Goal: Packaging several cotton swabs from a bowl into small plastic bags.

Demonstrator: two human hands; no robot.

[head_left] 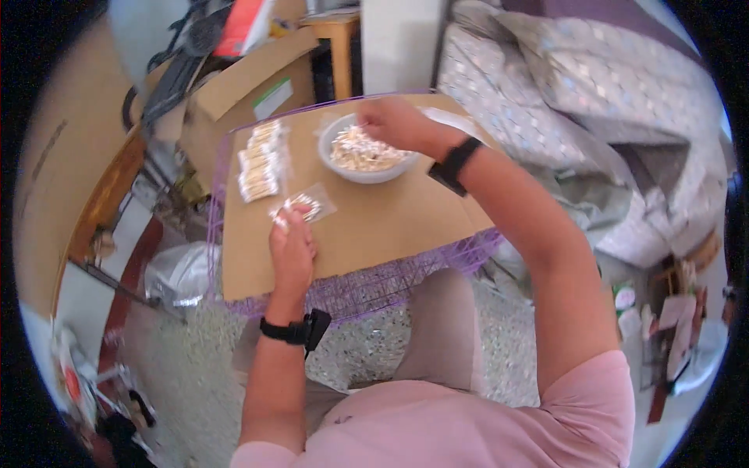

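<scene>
The left hand (pixel 292 248) clamps a bag (pixel 327 204) of cotton swabs (pixel 310 206); I cannot tell the grip of the right hand (pixel 396 123) over the swab-filled bowl (pixel 368 177).

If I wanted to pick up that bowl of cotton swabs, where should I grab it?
Probably by the near rim of the bowl, coming from the person's side: it sits upright, its round near wall is unblocked, while the right hand is over its far right part.
</scene>
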